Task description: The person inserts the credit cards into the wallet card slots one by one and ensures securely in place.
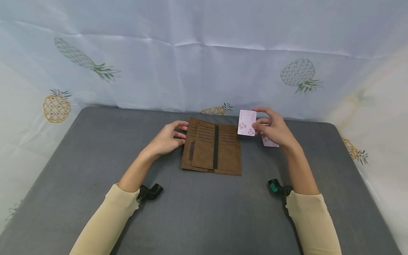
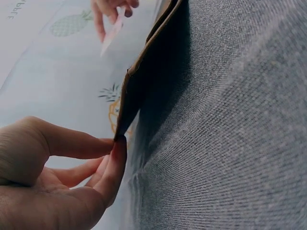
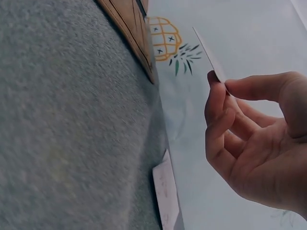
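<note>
Pale-blue cloth (image 1: 204, 78) printed with pineapples hangs behind a dark grey table (image 1: 204, 219). Cream sleeves (image 1: 106, 219) reach in from the near side. Between the hands, toward the table's far edge, a brown wallet (image 1: 205, 150) lies spread open, with slots on both sides and a black strap (image 1: 216, 147) down its middle; its left edge is raised off the surface. The left hand (image 1: 167, 138) pinches that edge between thumb and fingers. The right hand (image 1: 275, 127) grips a pink card (image 1: 246, 123) in the air, just beside the wallet's upper right corner. Another pink card (image 1: 270, 142) rests on the table below that hand, partly hidden.
</note>
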Motion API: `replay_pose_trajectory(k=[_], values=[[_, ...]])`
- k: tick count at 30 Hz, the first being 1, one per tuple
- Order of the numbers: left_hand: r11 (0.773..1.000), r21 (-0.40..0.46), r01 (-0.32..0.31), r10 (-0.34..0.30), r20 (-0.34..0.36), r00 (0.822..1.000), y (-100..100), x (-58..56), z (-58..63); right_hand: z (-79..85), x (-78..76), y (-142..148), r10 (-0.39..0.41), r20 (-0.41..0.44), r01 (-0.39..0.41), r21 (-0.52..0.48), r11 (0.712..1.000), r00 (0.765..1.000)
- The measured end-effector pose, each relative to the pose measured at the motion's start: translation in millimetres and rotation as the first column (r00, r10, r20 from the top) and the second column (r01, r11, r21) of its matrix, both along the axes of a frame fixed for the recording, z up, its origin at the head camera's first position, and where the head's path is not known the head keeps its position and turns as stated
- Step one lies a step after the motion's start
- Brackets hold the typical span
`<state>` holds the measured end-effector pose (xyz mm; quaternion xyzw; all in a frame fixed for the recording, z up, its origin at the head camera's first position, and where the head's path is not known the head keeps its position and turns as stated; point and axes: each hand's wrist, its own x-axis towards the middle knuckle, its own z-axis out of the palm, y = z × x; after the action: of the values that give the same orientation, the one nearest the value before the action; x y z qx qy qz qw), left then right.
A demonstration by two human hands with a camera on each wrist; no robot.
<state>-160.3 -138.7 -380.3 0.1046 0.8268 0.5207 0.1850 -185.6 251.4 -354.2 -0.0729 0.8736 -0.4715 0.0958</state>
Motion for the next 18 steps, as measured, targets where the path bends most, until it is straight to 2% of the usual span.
replay_pose_trajectory(k=[18], values=[[1.0,0.001,0.0,0.0,-0.006,1.0,0,-0.1,1.2,-19.5,-3.6,-29,0.078,-0.007,-0.078,-0.014,0.997,0.997]])
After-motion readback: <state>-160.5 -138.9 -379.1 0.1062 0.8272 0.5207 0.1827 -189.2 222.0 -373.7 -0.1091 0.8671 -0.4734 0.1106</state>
